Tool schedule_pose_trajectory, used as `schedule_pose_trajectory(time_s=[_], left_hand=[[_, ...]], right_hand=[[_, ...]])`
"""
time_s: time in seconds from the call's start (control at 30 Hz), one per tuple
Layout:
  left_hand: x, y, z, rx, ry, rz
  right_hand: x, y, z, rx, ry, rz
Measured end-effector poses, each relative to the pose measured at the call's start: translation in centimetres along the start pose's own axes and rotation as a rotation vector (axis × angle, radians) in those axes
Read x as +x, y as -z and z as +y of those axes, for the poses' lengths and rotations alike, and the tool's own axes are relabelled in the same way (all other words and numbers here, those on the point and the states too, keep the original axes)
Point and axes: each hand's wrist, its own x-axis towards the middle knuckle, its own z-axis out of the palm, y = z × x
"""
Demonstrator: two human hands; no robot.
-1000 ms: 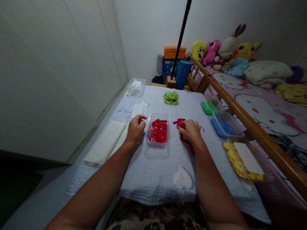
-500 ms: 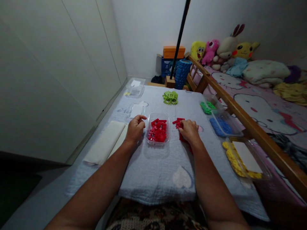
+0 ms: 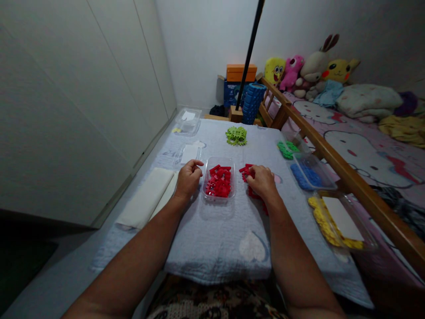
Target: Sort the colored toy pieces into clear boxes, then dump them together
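Observation:
A clear plastic box (image 3: pixel 232 182) with several red pieces (image 3: pixel 219 182) in it stands on the pale quilted cloth (image 3: pixel 215 230). My left hand (image 3: pixel 187 178) rests curled against the box's left side, thumb and fingers closed at its rim. My right hand (image 3: pixel 262 180) lies over a loose heap of red pieces (image 3: pixel 246 169) to the right of the box, fingers bent down onto them. What sits inside those fingers is hidden.
A light green heap (image 3: pixel 236 135) lies further back. Clear boxes with green (image 3: pixel 287 148), blue (image 3: pixel 307 175) and yellow pieces (image 3: pixel 327 226) line the right side by a wooden bed rail (image 3: pixel 348 177). Empty clear boxes (image 3: pixel 187 120) and a white sheet (image 3: pixel 146 201) lie left. A black pole (image 3: pixel 249 53) stands behind.
My right hand has crept slightly left over the red heap. The left hand stays at the box.

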Motion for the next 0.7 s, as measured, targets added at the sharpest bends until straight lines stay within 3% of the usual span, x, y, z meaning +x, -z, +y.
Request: schedule_pose_trajectory(time_s=[0.43,0.7], left_hand=[[0.06,0.11,0.13,0.022,-0.007,-0.003],[0.02,0.15,0.20,0.016,0.021,-0.023]], right_hand=[[0.39,-0.10,0.18,0.222,0.096,0.128],[0.29,0.30,-0.08,0.274,0.058,0.262]])
